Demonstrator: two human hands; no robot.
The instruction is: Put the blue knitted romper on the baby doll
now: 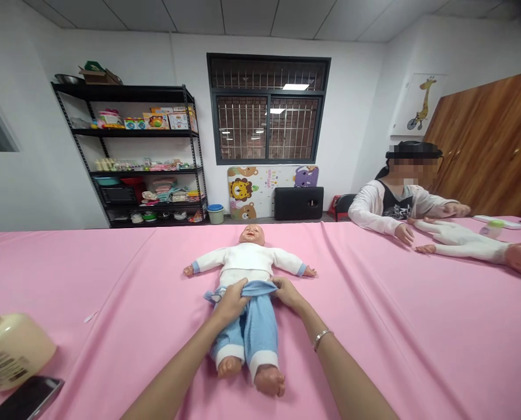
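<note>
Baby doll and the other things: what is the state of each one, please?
Baby doll: lying face up.
Blue trousers: on the legs, waistband gripped.
Left hand: gripping waistband.
Right hand: on waistband.
Second doll: lying flat.
Phone: screen dark.

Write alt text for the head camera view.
Both hands, left hand and right hand, grip the waistband of blue trousers on a baby doll lying face up on a pink tablecloth. At the far right, a seated person touches a second doll.
</note>
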